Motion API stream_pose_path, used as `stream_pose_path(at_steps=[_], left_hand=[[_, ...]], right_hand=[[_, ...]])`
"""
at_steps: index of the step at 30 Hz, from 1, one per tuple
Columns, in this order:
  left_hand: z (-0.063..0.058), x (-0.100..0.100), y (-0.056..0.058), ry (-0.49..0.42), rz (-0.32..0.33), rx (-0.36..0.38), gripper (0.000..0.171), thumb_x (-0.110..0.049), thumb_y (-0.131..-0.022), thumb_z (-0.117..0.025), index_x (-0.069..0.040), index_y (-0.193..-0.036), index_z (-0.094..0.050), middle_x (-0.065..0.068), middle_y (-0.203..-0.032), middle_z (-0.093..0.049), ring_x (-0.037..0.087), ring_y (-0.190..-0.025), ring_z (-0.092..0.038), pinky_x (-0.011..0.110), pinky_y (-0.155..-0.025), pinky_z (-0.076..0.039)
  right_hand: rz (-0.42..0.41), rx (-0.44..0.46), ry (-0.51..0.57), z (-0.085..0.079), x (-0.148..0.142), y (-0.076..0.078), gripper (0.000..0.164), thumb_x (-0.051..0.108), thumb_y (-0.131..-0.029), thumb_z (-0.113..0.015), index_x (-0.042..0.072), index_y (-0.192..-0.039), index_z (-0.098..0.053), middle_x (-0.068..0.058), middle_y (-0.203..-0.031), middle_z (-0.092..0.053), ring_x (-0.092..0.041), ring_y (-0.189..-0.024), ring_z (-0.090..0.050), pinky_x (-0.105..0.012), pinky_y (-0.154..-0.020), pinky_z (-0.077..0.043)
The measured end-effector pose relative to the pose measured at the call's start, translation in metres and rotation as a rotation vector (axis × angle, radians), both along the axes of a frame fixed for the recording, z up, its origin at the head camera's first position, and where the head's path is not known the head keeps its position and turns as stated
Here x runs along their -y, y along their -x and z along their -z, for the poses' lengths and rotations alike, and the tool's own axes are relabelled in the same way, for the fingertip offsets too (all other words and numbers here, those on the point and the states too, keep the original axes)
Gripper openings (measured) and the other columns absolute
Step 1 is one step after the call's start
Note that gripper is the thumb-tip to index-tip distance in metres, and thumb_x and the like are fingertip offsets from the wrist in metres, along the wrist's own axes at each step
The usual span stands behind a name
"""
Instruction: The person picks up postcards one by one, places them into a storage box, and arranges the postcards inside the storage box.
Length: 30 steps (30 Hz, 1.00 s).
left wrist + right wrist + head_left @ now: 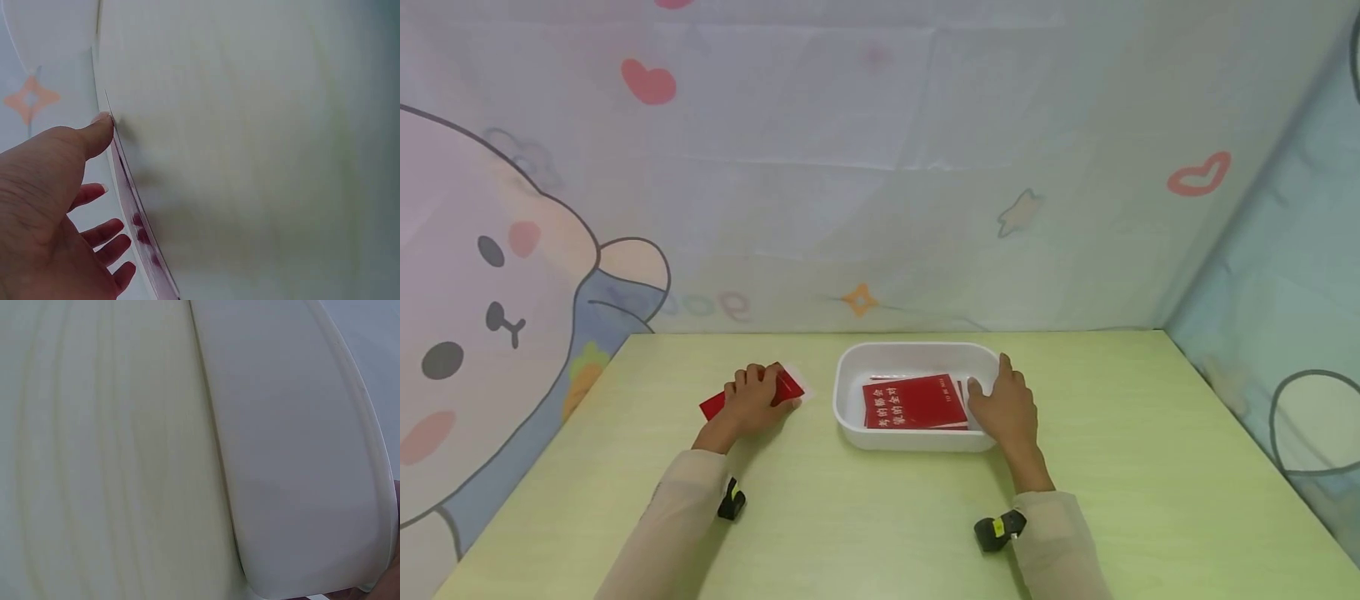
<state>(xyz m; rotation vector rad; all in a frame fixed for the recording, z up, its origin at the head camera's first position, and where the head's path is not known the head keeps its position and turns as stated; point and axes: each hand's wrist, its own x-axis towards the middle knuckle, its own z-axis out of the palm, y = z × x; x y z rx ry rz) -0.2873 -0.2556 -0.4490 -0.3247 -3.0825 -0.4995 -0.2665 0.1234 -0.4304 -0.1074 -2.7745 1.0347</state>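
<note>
Hands work apart on a pale green table (pixel 887 517). The left hand (pixel 758 402) lies on a red envelope (pixel 784 387) that rests flat on the table, left of a white tray (pixel 847 392); its fingers curl over the envelope's top and its thumb sits at the near edge. In the left wrist view the thumb presses against the envelope's thin edge (pixel 128 187) while the fingers (pixel 103 232) bend beneath it, so the hand is pinching the envelope. The right hand (pixel 1007 410) rests on the right end of the tray, the thumb just inside the rim and the fingers wrapped around the outer wall, gripping it. Inside the tray lies a stack of red envelopes (pixel 913 402) printed with pale characters, close to the right hand's thumb. The right wrist view shows only the tray's smooth outer wall (pixel 294 456) standing on the table (pixel 112 456). A cartoon-printed cloth backdrop (pixel 865 167) hangs behind the table.
</note>
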Motion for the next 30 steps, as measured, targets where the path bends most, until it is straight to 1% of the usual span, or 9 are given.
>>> stream_pose_path(at_steps=[10, 15, 19, 22, 26, 30], left_hand=[[-0.005, 0.002, -0.004, 0.016, -0.033, 0.051, 0.076, -0.049, -0.088, -0.056, 0.0, -0.14, -0.028, 0.034, -0.128, -0.032, 0.047, -0.117, -0.024, 0.064, -0.09, -0.025], [-0.007, 0.004, -0.005, 0.031, -0.06, 0.067, 0.078, -0.051, -0.087, -0.057, 0.0, -0.139, -0.029, 0.032, -0.129, -0.033, 0.045, -0.117, -0.024, 0.063, -0.09, -0.027], [-0.008, 0.008, -0.006, 0.032, -0.077, 0.087, 0.08, -0.053, -0.087, -0.056, 0.0, -0.14, -0.029, 0.031, -0.129, -0.033, 0.045, -0.116, -0.025, 0.062, -0.088, -0.03], [-0.01, 0.01, -0.009, 0.025, -0.075, 0.101, 0.079, -0.052, -0.087, -0.056, 0.002, -0.138, -0.03, 0.032, -0.127, -0.034, 0.046, -0.115, -0.026, 0.062, -0.085, -0.031], [-0.013, 0.014, -0.012, 0.02, -0.085, 0.115, 0.076, -0.05, -0.088, -0.056, 0.003, -0.136, -0.031, 0.033, -0.128, -0.033, 0.047, -0.115, -0.025, 0.063, -0.085, -0.029], [-0.014, 0.018, -0.013, 0.038, -0.083, 0.102, 0.074, -0.047, -0.09, -0.056, 0.004, -0.137, -0.031, 0.034, -0.126, -0.034, 0.048, -0.114, -0.025, 0.062, -0.083, -0.028]], right_hand=[[-0.019, 0.006, 0.018, -0.001, -0.001, 0.002, 0.068, 0.026, -0.092, -0.049, -0.009, -0.143, -0.02, -0.036, -0.131, -0.04, -0.052, -0.11, -0.043, -0.064, -0.092, -0.038], [-0.016, 0.001, 0.017, 0.0, -0.003, 0.003, 0.068, 0.026, -0.092, -0.049, -0.009, -0.143, -0.02, -0.036, -0.129, -0.041, -0.052, -0.11, -0.044, -0.063, -0.091, -0.039], [-0.019, 0.0, 0.022, 0.0, -0.003, 0.002, 0.068, 0.026, -0.091, -0.049, -0.009, -0.143, -0.02, -0.036, -0.129, -0.041, -0.051, -0.109, -0.044, -0.064, -0.091, -0.039], [-0.022, 0.006, 0.028, 0.001, -0.002, 0.001, 0.068, 0.026, -0.092, -0.049, -0.008, -0.143, -0.02, -0.036, -0.13, -0.041, -0.051, -0.11, -0.043, -0.063, -0.092, -0.039], [-0.026, 0.012, 0.035, 0.001, -0.001, 0.0, 0.068, 0.026, -0.092, -0.049, -0.008, -0.143, -0.02, -0.035, -0.13, -0.04, -0.051, -0.11, -0.043, -0.063, -0.092, -0.038], [-0.026, 0.013, 0.036, 0.0, -0.001, 0.0, 0.068, 0.026, -0.092, -0.048, -0.008, -0.143, -0.02, -0.035, -0.13, -0.04, -0.051, -0.111, -0.042, -0.063, -0.092, -0.037]])
